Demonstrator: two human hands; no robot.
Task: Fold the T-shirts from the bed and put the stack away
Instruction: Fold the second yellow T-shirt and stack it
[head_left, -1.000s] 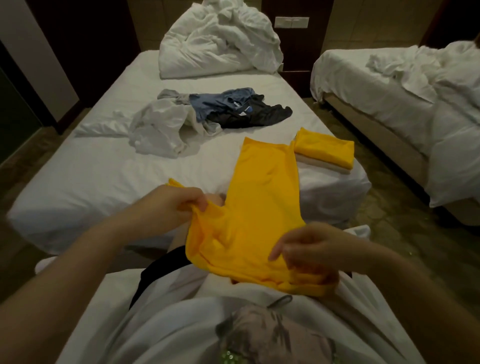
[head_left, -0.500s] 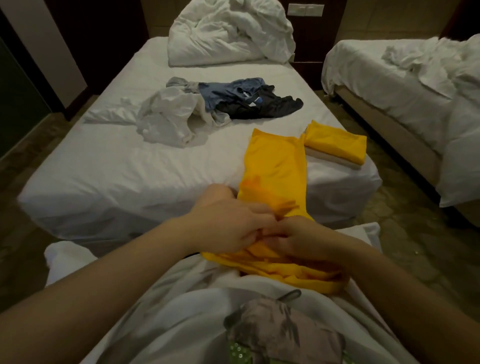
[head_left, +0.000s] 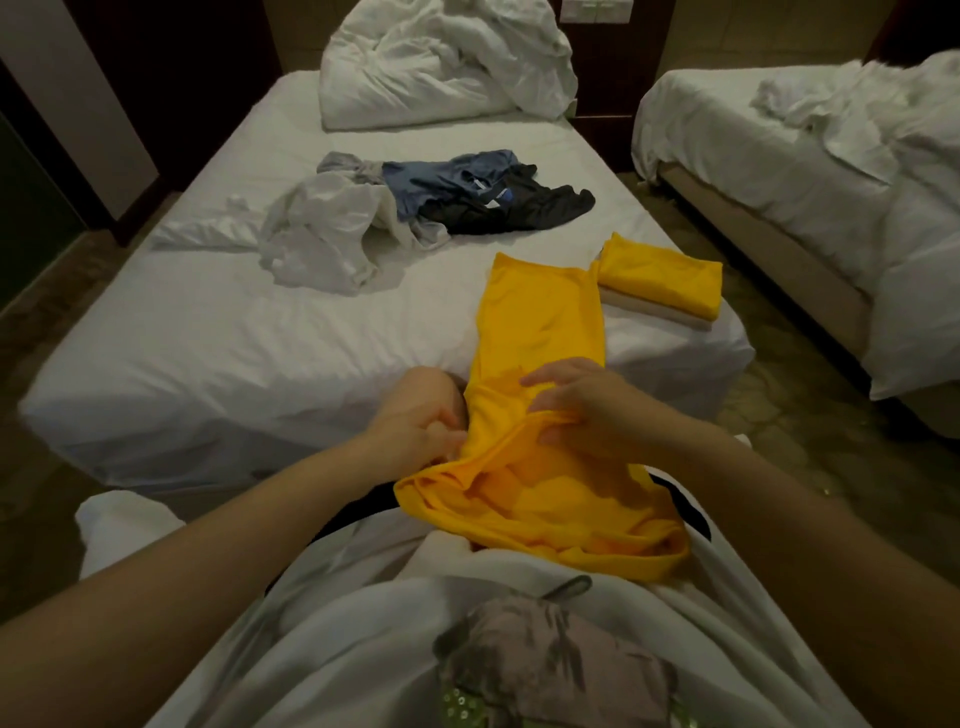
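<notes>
A yellow T-shirt (head_left: 540, 332) lies folded lengthwise from the bed's near edge down onto my lap. My left hand (head_left: 415, 421) pinches its left edge at the bed's edge. My right hand (head_left: 587, 405) grips a fold of the shirt's cloth just to the right. At the bed's near right corner sits a folded stack (head_left: 660, 280), a yellow shirt on top of a pale one. Farther up the bed (head_left: 208, 338) lies a loose heap: a white shirt (head_left: 322, 234), a blue one (head_left: 447, 176) and a black one (head_left: 514, 208).
A crumpled white duvet (head_left: 441, 62) fills the head of the bed. A second bed (head_left: 810, 171) with rumpled white linen stands to the right across a narrow strip of floor (head_left: 779, 431). Dark wall panels stand at the left.
My hands came together over the shirt's lower part, then parted a little. The left now holds the left edge, the right has a raised fold. The view moved closer to the bed.
</notes>
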